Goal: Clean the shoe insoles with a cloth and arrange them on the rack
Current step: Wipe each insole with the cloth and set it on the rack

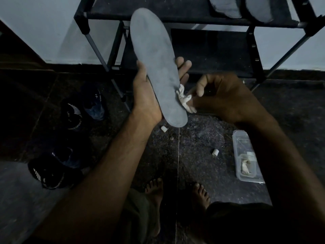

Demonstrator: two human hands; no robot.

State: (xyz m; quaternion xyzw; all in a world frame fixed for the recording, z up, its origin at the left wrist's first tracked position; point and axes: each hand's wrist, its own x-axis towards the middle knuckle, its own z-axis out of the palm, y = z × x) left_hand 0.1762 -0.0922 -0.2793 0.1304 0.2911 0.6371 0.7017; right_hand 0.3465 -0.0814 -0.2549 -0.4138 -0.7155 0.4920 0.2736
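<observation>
Now gripped mid-frame by left hand (146, 92), insole (156, 66) running long from upper-left toe to lower-right heel, right hand (226, 97) pinching cloth (184, 99) against heel edge.

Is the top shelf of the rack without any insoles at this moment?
No, two grey insoles lie already on the top shelf of the rack, at its right end.

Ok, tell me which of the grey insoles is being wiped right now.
The insole gripped in the left hand, with the right hand pressing the white cloth to it. The other two insoles lie on the rack.
</observation>
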